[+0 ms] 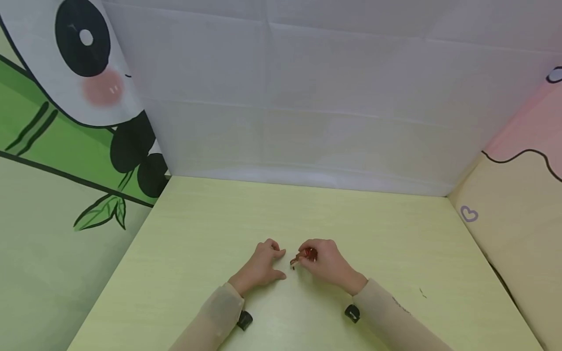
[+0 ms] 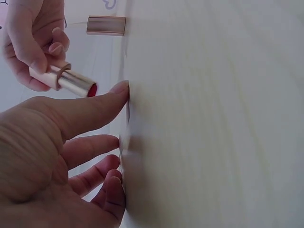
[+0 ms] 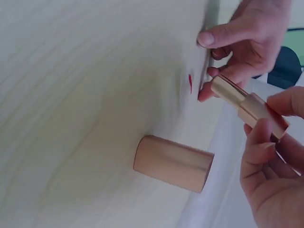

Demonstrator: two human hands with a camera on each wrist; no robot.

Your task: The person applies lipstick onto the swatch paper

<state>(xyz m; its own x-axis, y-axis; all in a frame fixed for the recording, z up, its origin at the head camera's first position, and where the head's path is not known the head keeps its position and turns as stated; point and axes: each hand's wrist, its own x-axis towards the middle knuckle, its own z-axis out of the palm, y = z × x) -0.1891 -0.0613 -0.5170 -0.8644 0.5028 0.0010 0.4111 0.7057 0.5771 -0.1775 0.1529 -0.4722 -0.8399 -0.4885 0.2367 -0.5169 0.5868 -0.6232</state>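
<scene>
My right hand (image 1: 329, 262) pinches a lipstick (image 3: 249, 105) by its rose-gold base, with the gold tube tilted toward my left hand (image 1: 262, 264). A bit of red shows at the tube's end in the left wrist view. Upright on the table, close to the right hand, stands the rose-gold lipstick cap (image 3: 173, 164). The left hand rests its thumb (image 2: 107, 107) and fingertips on the tabletop, spread apart, gripping nothing that I can see. Between the hands a short red streak (image 3: 190, 84) marks the surface.
The pale wood-grain table (image 1: 210, 219) meets a white back panel (image 1: 307, 122). Painted side panels flank it, a green and white one (image 1: 39, 273) at left and a pink and cream one (image 1: 505, 214) at right. A small dark mark (image 1: 422, 293) lies right of the right forearm.
</scene>
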